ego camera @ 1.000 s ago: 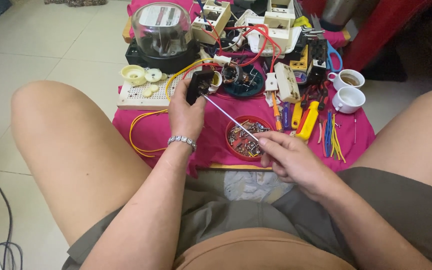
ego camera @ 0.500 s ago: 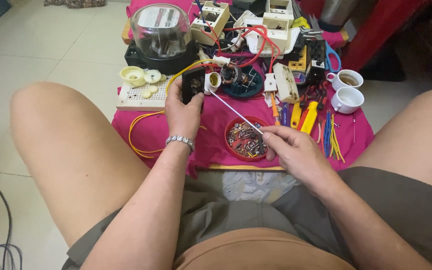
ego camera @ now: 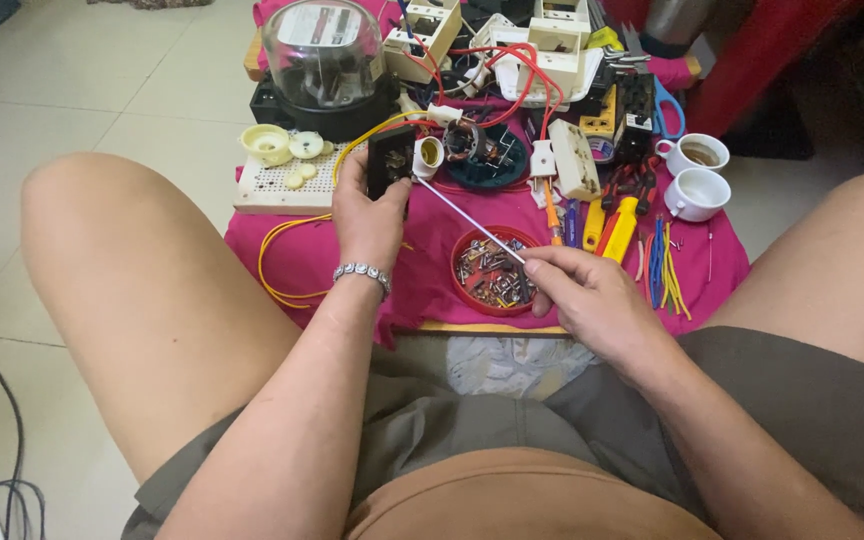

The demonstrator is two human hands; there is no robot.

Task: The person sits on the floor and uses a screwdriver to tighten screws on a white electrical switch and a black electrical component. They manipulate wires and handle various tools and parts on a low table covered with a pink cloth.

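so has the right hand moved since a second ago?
Yes, slightly. The right hand, holding the thin metal rod, slid down-left, from beside the round red dish of small parts to its lower right rim.

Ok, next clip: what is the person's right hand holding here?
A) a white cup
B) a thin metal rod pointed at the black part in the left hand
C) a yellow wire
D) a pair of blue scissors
B: the right hand grips a thin metal rod whose tip reaches the black part held up by the left hand, above the red dish of small pieces.
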